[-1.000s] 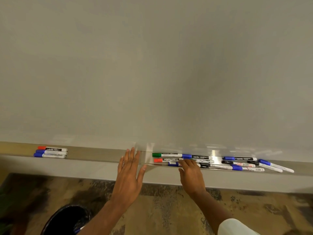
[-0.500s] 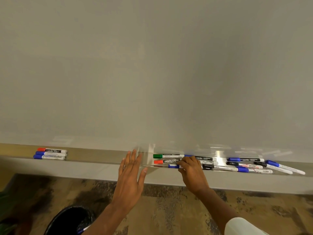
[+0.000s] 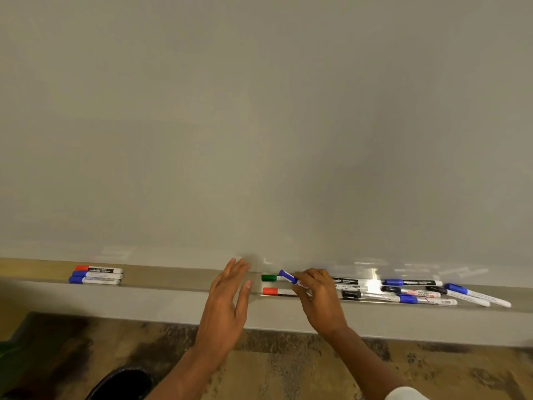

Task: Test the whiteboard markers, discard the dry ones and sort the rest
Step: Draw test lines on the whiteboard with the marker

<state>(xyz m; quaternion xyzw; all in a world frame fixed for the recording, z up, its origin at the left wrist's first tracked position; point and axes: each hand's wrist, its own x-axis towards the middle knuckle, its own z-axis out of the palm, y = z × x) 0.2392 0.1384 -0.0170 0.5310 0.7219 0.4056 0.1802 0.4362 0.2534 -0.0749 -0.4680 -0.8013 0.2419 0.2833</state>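
On the ledge (image 3: pixel 173 280), head view: right hand (image 3: pixel 320 295) pinches a blue-capped marker (image 3: pixel 288 277), tilted, cap end by the green marker (image 3: pixel 268 278). Left hand (image 3: pixel 227 298) flat, fingers straight, holding nothing, just beside. Step looks like pick-for-test. Next move needs the cap off, probably via left hand, then a stroke on the whiteboard (image 3: pixel 259 125). Three-marker group (image 3: pixel 96 275) far left; loose pile (image 3: pixel 418 290) right; dark bin (image 3: pixel 121 385) below.

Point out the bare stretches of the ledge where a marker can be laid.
The ledge is bare between the three sorted markers and the left hand, and again left of those three. Right of the green marker it is crowded with the loose pile.
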